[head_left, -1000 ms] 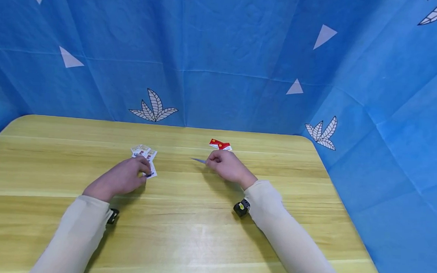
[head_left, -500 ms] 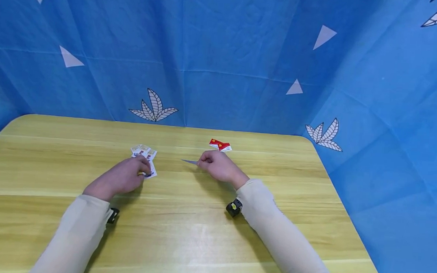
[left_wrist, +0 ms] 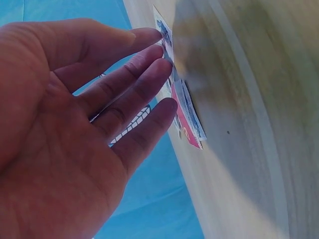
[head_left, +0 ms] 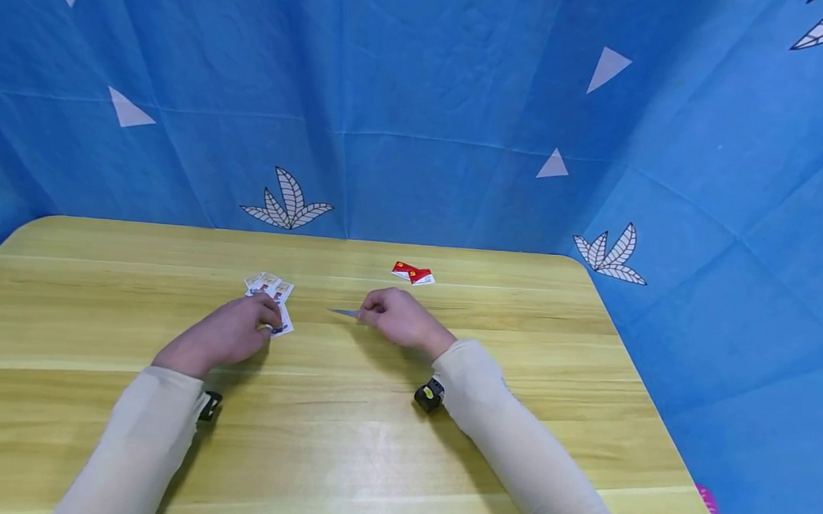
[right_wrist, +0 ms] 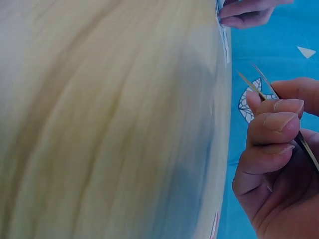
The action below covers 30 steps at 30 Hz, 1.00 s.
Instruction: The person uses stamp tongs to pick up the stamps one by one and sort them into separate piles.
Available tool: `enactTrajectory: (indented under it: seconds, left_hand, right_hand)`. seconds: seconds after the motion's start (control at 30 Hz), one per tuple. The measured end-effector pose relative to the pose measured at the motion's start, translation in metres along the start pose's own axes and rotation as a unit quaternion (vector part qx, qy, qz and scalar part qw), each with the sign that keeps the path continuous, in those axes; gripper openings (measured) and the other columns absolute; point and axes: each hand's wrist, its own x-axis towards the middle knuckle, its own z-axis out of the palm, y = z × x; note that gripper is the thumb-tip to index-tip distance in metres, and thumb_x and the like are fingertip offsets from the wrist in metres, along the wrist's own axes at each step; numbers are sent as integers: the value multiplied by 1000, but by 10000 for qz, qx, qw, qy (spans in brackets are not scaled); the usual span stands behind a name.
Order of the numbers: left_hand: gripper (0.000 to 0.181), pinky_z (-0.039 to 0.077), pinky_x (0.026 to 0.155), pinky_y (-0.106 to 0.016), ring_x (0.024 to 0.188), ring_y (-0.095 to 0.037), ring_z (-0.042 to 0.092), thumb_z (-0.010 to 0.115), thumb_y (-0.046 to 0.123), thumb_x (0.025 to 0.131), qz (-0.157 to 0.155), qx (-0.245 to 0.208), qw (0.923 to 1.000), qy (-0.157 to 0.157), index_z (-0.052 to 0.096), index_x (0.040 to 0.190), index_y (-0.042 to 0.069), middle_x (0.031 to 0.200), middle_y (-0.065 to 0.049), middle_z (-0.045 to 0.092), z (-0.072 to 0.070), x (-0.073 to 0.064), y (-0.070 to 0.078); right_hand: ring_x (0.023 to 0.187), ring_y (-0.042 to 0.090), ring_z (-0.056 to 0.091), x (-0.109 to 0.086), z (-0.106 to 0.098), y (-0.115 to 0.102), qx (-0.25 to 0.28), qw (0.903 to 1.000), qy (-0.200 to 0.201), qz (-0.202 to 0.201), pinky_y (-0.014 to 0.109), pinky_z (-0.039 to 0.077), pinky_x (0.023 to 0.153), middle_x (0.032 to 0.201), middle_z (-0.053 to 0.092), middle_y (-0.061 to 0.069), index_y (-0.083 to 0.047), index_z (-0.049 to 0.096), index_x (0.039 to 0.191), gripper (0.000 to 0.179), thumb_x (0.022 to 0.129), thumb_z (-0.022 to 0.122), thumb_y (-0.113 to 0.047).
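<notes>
One pair of tweezers (head_left: 345, 313) is gripped in the curled fingers of the right hand (head_left: 398, 318), its two points standing apart and aimed toward the left hand (head_left: 232, 335). Uncurled, the left hand extends its fingers to a cluster of white-bordered stamps (head_left: 268, 283) lying just ahead of and partly under it; the hand covers some, so their exact number cannot be told. One red stamp (left_wrist: 185, 117) with a yellow mark shows beside the little fingertip in the left wrist view. Two more red stamps (head_left: 419, 276), overlapping and each bearing one yellow emblem, lie just beyond the right hand. Both hands are over one wood-grain table (head_left: 348, 453), well apart from each other. Two cream sleeves (head_left: 127, 444) end at the wrists, with two black wrist cameras (head_left: 429, 396), one below each hand. Beyond both hands hangs a blue curtain (head_left: 447, 82) printed with four pale triangles.
</notes>
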Motion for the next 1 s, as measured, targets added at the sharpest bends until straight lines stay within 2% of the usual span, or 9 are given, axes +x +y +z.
enactTrajectory:
  seconds: [0.2,0.5,0.73,1.0]
  left_hand:
    - [25,45,94,-52,114,-41,53,53,-6,89,36,-39,10000,25,72,105,-7,122,-21,55,-1,-1,0]
    - [22,46,93,-52,111,-40,55,56,-5,89,167,41,9998,50,73,104,-6,119,-19,57,0,1,-3]
    - [22,45,95,-53,114,-41,53,57,-4,90,69,33,10000,-9,73,105,-5,120,-18,56,-1,2,-3]
    - [22,45,95,-53,113,-40,54,57,-4,90,36,44,10000,-13,73,104,-5,120,-18,56,-1,1,0]
  right_hand:
    - [48,11,39,1,6,-5,42,9999,-107,63,25,35,44,66,50,-1,-4,69,98,21,100,57,-21]
    - [48,10,40,7,15,-13,-24,9998,-176,-44,24,36,45,67,52,-1,-7,70,95,20,99,58,-21]
    - [43,10,41,12,23,-14,45,9995,-296,-26,24,35,41,60,48,-3,-7,71,94,19,99,58,-20]
    - [42,11,40,12,26,-19,96,9993,-370,46,25,35,41,61,49,-3,-7,71,97,18,99,58,-20]
